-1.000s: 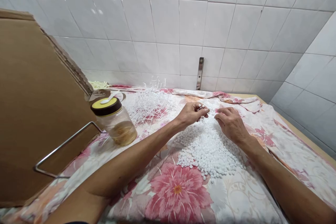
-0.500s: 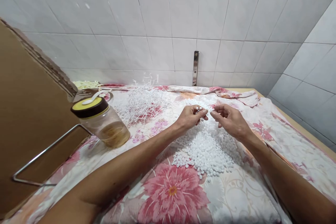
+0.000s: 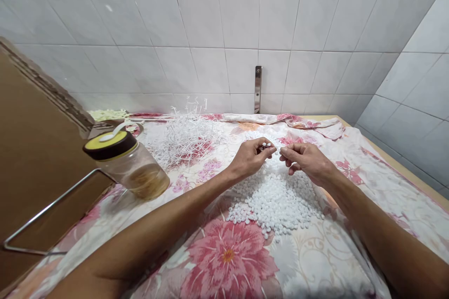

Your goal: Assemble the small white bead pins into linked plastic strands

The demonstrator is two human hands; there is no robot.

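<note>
My left hand [image 3: 253, 156] is closed in a pinch above the heap, with a couple of small white bead-like pieces [image 3: 266, 145] showing at its curled fingers. Opposite it, my right hand [image 3: 304, 160] has thumb and forefinger pressed together, almost meeting the left fingertips. Whatever sits in that right pinch is too small to make out. Beneath both hands spreads a heap of small white round beads [image 3: 277, 205] on a flowered cloth [image 3: 228, 261]. Left of the hands lies a tangled pile of thin white plastic sprigs [image 3: 187, 138].
A tilted clear jar [image 3: 143, 180] with brown liquid and a yellow-and-black lid stands at the left. Beside it are a cardboard box [image 3: 38, 149] and a bent metal rod frame [image 3: 52, 208]. A tiled wall [image 3: 242, 14] with a metal bracket [image 3: 258, 89] closes the back.
The view has shifted slightly, so the jar and box appear further left. My right fingers have tightened and shifted a little relative to the left hand; both hands stay over the heap.
</note>
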